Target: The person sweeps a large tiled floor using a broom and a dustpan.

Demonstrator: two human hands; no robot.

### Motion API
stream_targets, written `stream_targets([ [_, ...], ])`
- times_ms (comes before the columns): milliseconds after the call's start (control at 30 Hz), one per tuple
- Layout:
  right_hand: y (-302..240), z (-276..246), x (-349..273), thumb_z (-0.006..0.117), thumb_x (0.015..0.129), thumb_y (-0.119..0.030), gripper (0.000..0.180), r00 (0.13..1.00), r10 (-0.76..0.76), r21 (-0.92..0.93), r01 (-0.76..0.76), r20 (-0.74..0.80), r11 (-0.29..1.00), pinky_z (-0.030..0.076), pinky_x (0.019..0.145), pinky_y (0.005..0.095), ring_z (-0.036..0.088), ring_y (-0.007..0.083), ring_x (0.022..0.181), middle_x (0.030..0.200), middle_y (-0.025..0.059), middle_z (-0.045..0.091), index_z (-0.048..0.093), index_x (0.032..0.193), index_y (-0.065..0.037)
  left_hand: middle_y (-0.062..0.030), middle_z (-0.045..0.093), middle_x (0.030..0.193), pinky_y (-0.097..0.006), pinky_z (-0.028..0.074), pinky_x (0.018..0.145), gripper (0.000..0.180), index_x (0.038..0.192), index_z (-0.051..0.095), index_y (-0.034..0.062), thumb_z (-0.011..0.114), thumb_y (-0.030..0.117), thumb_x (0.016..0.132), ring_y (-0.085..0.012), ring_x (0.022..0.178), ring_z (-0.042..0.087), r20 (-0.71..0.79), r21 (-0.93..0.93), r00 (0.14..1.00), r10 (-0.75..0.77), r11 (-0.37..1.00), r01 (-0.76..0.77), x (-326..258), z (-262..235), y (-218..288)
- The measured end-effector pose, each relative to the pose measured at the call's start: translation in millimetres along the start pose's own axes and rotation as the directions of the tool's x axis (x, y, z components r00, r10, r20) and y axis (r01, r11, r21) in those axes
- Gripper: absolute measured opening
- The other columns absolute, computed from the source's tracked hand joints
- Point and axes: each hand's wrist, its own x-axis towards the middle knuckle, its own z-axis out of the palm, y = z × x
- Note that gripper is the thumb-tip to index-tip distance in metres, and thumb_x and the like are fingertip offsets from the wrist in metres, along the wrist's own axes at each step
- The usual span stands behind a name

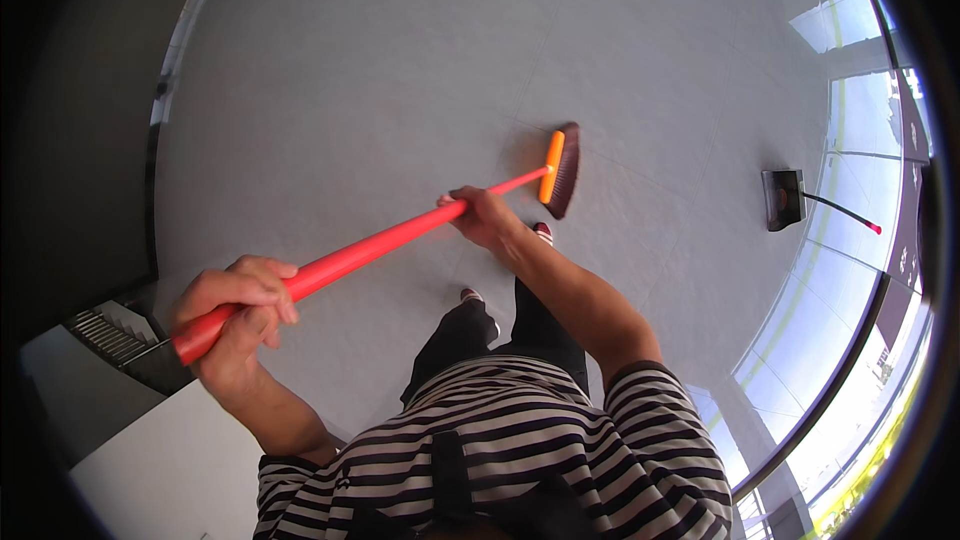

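Note:
A broom (372, 248) with a long red handle slants across in front of me, from lower left to upper right. My left hand (238, 315) is wrapped round the handle close to its top end. Farther down the same handle, my right hand (482, 216) grips it. At the far end, the orange broom head (552, 168) with dark brown bristles (568, 172) rests against the grey floor, just beyond my right shoe. Part of the handle is covered by my fingers.
A black dustpan (783, 200) with a red-tipped dark handle lies on the floor (330, 70) at the right, near tall windows (862, 110). A dark wall (85, 140) runs along the left. At lower left are a white surface (170, 465) and a stair railing (108, 338).

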Motion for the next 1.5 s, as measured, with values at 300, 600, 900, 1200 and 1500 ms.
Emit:
stream_targets([
  [300,79.9,152.5,31.5,0.044,0.084,0.0,0.005,0.869,0.309,-0.142,-0.276,0.386,0.951,0.052,0.07,0.0299,0.057,0.0214,0.073,0.08,0.0158,0.053,0.041,0.081,0.002,-0.0005,0.05,0.048,-0.027,0.046,0.056,0.004,0.069,0.049,0.0062,0.052,0.004,0.072,-0.0135,0.045,0.049,0.078,0.413,0.862,0.5,0.771,-0.485,-22.6,-26.5,65.4],
  [600,2.2,62.2,-58.0,0.04,0.089,-0.005,0.016,0.996,-0.075,0.083,0.071,0.045,0.994,0.044,0.09,0.0405,0.052,0.0308,0.095,0.098,0.0217,0.048,0.034,0.097,0.008,-0.0003,0.044,0.044,-0.032,0.046,0.067,0.009,0.08,0.045,0.0065,0.054,0.01,0.081,-0.0132,0.043,0.046,-0.088,-0.386,0.969,0.233,0.888,-0.249,8.9,-99.1,-23.0],
  [900,-196.0,-249.7,-108.6,0.049,0.08,0.0,0.022,0.673,-0.381,0.06,0.534,-0.634,0.843,0.052,0.075,0.0354,0.057,0.0305,0.08,0.097,0.0246,0.052,0.04,0.1,0.004,-0.003,0.06,0.092,-0.026,0.044,0.084,0.015,0.098,0.054,0.0043,0.057,0.007,0.084,-0.0117,0.092,0.056,0.56,-0.395,0.797,-0.226,0.773,0.497,74.5,163.8,-164.1],
  [1200,-247.1,-91.9,20.9,0.046,0.081,0.003,0.012,0.936,-0.284,0.092,0.308,-0.208,0.947,0.051,0.074,0.0376,0.055,0.029,0.08,0.085,0.0193,0.049,0.039,0.089,0.009,-0.0098,0.058,0.067,-0.032,0.048,0.073,0.013,0.091,0.057,-0.0036,0.051,-0.002,0.079,-0.0162,0.063,0.057,0.189,-0.344,0.964,-0.184,0.907,0.241,184.8,96.7,-112.2],
  [1500,-104.0,199.9,134.6,0.045,0.082,0.003,0.006,0.93,0.249,-0.26,-0.179,0.271,0.949,0.051,0.069,0.0334,0.055,0.0251,0.076,0.08,0.0165,0.05,0.04,0.084,0.006,-0.0082,0.05,0.052,-0.037,0.049,0.061,0.015,0.089,0.053,-0.0032,0.048,0.003,0.077,-0.0164,0.05,0.051,0.012,0.49,0.932,0.362,0.81,-0.321,154.0,14.0,9.3],
])
